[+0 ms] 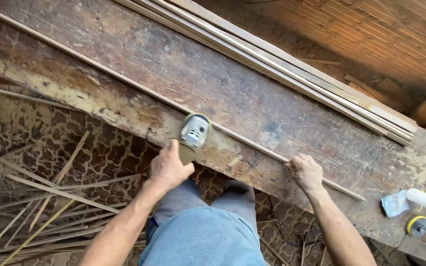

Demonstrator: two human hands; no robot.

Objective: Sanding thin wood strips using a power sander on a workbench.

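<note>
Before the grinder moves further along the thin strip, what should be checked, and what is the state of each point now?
1. Left hand grips angle grinder: ok.
2. Right hand presses thin wooden strip onto workbench: ok.
3. Grinder head sits on the strip: ok.
4. Right hand apart from grinder: ok.
5. Disc spinning: cannot tell.
6. Floor underfoot free of loose sticks: not ok.

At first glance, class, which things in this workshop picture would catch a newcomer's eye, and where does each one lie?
The eye goes first to the grey angle grinder at mid-frame, held by the left hand against a long thin wooden strip that runs slantwise along the worn workbench. The right hand presses that strip down farther along. Next come the stacked strips at the bench's far edge and the offcuts scattered on the floor at lower left.
</note>
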